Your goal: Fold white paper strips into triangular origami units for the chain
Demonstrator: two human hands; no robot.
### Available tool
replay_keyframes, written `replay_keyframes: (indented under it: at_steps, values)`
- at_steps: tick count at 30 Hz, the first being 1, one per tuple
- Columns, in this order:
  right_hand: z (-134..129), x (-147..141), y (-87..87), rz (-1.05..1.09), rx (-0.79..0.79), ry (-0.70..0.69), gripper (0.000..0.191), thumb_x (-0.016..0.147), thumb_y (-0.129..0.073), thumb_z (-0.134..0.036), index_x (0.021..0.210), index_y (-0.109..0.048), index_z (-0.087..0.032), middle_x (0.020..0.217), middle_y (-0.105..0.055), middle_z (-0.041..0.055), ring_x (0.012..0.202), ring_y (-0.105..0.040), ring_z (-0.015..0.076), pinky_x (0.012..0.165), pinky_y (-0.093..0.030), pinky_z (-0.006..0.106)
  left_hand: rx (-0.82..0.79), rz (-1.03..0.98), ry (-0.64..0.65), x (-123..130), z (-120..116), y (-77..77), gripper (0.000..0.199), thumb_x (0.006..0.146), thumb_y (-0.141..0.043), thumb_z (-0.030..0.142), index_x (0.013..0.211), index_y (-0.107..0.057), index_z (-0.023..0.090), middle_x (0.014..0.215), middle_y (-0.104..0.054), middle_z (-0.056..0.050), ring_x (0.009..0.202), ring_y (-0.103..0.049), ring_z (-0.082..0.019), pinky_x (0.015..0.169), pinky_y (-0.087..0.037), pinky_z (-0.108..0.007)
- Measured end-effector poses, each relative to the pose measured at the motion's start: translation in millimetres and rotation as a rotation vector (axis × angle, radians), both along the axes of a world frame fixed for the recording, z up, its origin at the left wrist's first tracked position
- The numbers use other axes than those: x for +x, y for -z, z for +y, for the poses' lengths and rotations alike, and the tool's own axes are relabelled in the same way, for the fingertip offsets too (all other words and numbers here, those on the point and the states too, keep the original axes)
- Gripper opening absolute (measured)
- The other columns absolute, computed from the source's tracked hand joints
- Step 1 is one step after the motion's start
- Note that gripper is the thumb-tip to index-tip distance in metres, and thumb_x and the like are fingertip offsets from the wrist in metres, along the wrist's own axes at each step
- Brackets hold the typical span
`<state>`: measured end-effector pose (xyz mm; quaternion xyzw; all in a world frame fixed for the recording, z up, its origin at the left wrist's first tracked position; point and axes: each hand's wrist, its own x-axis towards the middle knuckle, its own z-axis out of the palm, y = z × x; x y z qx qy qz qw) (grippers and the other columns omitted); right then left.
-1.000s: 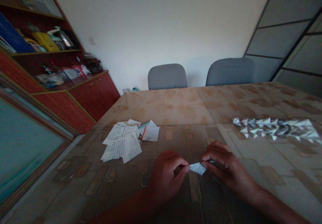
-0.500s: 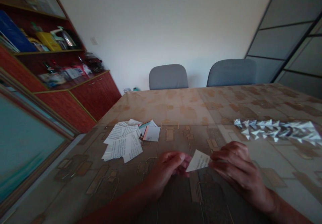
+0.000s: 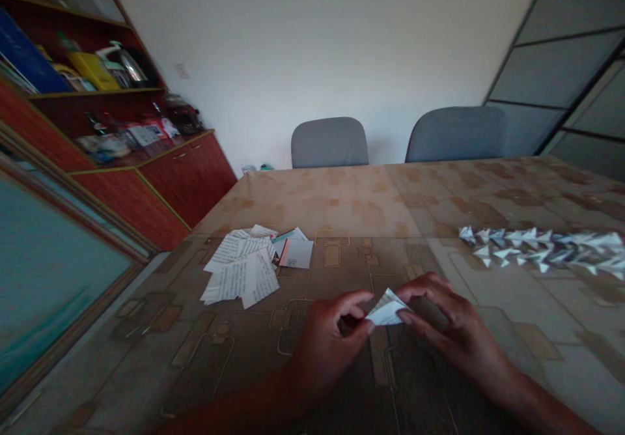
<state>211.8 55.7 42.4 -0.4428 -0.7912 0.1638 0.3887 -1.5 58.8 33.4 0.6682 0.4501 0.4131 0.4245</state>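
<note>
Between my two hands is a small piece of folded paper (image 3: 387, 310), roughly a triangle with its point upward and faint print on it. My left hand (image 3: 336, 331) pinches its left corner between thumb and fingers. On the other side, my right hand (image 3: 452, 324) grips the right edge with thumb and index finger. Left of my hands lies a loose pile of printed paper pieces (image 3: 241, 269), with a few coloured ones at its right side. Far to the right, folded paper pieces (image 3: 541, 249) with pointed tips stand in a long double row.
A patterned cloth covers the table (image 3: 342, 204). Two grey chairs (image 3: 329, 142) (image 3: 456, 134) stand behind its far edge against the wall. At the left is a red-brown cabinet (image 3: 180, 174) with shelves holding a kettle (image 3: 131, 67) and bottles.
The paper in my hands has gone from a flatter piece held at its edges to a triangle with a raised point. My left fingers have closed onto its left corner.
</note>
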Motion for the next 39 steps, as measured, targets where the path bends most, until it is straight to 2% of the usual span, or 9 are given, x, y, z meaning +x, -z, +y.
replay_keyframes:
  at_steps: [6, 13, 19, 24, 28, 33, 39]
  values:
    - [-1.3, -2.5, 5.1, -0.025, 0.064, 0.019, 0.023, 0.087, -0.062, -0.020, 0.108, -0.056, -0.027, 0.097, -0.065, 0.0045, 0.094, -0.059, 0.0240, 0.080, -0.047, 0.038, 0.007, 0.042, -0.004, 0.7, -2.2, 3.2, 0.040, 0.073, -0.065, 0.010, 0.111, -0.068, 0.024, 0.069, -0.069, 0.003, 0.061, -0.062, -0.011, 0.062, -0.047, -0.019]
    - [-0.5, -5.7, 1.8, -0.050, 0.064, 0.005, 0.021, 0.086, -0.063, -0.018, 0.104, -0.057, -0.026, 0.095, -0.066, 0.0030, 0.091, -0.060, 0.0237, 0.078, -0.045, 0.038, -0.125, 0.015, 0.004, 2.2, -0.5, 4.3, 0.039, 0.074, -0.064, 0.013, 0.112, -0.067, 0.020, 0.068, -0.064, 0.002, 0.060, -0.059, -0.011, 0.059, -0.044, -0.021]
    - [-2.8, -11.3, 3.5, 0.052, -0.112, -0.012, 0.005, 0.089, -0.057, -0.020, 0.091, -0.058, -0.024, 0.085, -0.066, 0.0008, 0.081, -0.062, 0.0200, 0.072, -0.048, 0.033, -0.299, -0.086, 0.063, 1.8, 1.5, 0.7, 0.042, 0.071, -0.065, 0.016, 0.113, -0.064, 0.015, 0.066, -0.061, 0.002, 0.060, -0.056, -0.012, 0.056, -0.040, -0.021]
    - [-0.7, -10.9, 5.3, 0.070, -0.195, -0.022, 0.005, 0.086, -0.059, -0.018, 0.088, -0.059, -0.023, 0.086, -0.065, 0.0024, 0.083, -0.061, 0.0206, 0.073, -0.048, 0.034, -0.290, -0.086, 0.063, 1.8, 1.3, -0.8, 0.042, 0.071, -0.065, 0.016, 0.114, -0.064, 0.015, 0.065, -0.059, 0.003, 0.059, -0.054, -0.012, 0.056, -0.038, -0.021]
    - [3.2, -6.9, 2.2, -0.005, -0.116, -0.078, 0.012, 0.083, -0.058, -0.012, 0.082, -0.061, -0.023, 0.090, -0.065, 0.0036, 0.088, -0.060, 0.0220, 0.076, -0.045, 0.036, -0.278, -0.072, 0.075, 1.1, 1.0, 1.2, 0.041, 0.073, -0.066, 0.018, 0.114, -0.064, 0.016, 0.070, -0.062, 0.001, 0.063, -0.057, -0.013, 0.058, -0.040, -0.022]
    - [5.8, -1.6, 2.5, -0.106, -0.020, -0.126, 0.024, 0.080, -0.054, -0.005, 0.086, -0.064, -0.026, 0.102, -0.064, 0.0036, 0.097, -0.058, 0.0232, 0.080, -0.042, 0.038, -0.275, -0.067, 0.087, -2.5, 3.3, -2.0, 0.039, 0.084, -0.060, 0.035, 0.116, -0.062, 0.014, 0.074, -0.065, -0.002, 0.067, -0.061, -0.016, 0.063, -0.045, -0.025]
    - [3.3, -2.8, 5.4, -0.154, 0.022, -0.112, 0.023, 0.085, -0.052, -0.009, 0.087, -0.066, -0.027, 0.106, -0.064, 0.0037, 0.101, -0.057, 0.0229, 0.080, -0.043, 0.037, -0.243, -0.036, 0.132, -0.8, 6.8, -3.0, 0.040, 0.076, -0.068, 0.034, 0.109, -0.065, 0.012, 0.079, -0.068, -0.005, 0.068, -0.061, -0.016, 0.063, -0.046, -0.024]
